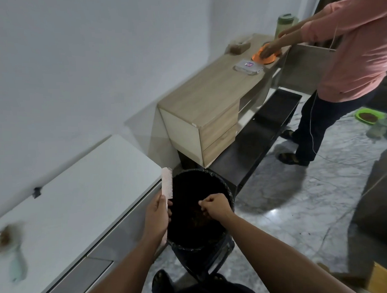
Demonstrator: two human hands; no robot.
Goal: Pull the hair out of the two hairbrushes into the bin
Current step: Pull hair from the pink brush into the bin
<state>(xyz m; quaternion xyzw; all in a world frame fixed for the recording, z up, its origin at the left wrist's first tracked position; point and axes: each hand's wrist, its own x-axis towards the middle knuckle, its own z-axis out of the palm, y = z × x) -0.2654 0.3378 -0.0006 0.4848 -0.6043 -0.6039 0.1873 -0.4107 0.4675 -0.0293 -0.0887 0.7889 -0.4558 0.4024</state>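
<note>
left hand (156,215): fingers clamped on pink hairbrush (167,183), bristles above fingertips | right hand (215,206): fingers pinched together over black bin (228,190) | second hairbrush (10,244): on white cabinet (80,194), well left of fingers

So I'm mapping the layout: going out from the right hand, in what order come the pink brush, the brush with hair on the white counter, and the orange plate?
1. Pink brush, just left of the right hand, held in the left hand.
2. Hairy brush, far left on the white counter.
3. Orange plate, far end of the wooden cabinet.
</note>
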